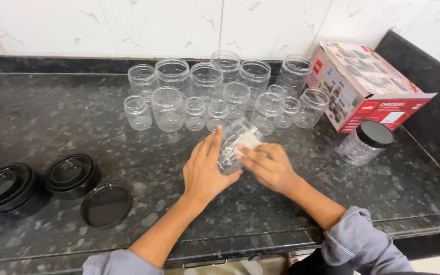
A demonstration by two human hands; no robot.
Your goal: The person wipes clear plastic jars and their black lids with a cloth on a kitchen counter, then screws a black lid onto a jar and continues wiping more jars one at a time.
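- Dark stone counter (pixel 52 117), cut off at both sides.
- Printed box (pixel 365 84) at right.
- Cluster of clear jars (pixel 207 81), overlapping, count unclear.
- Left hand (pixel 204 170) cups a tilted clear jar (pixel 232 145) mid-counter.
- Right hand (pixel 268 165) presses a pale label (pixel 250 141); its grip is partly hidden.

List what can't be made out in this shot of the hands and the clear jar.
- Head view: the clear jar is partly covered by the left hand and right hand; its mouth cannot be told.
- Pale label: too blurred to make out.
- Stack of black lids: cut off by the left edge.
- Back-row jars: overlapped by front ones.
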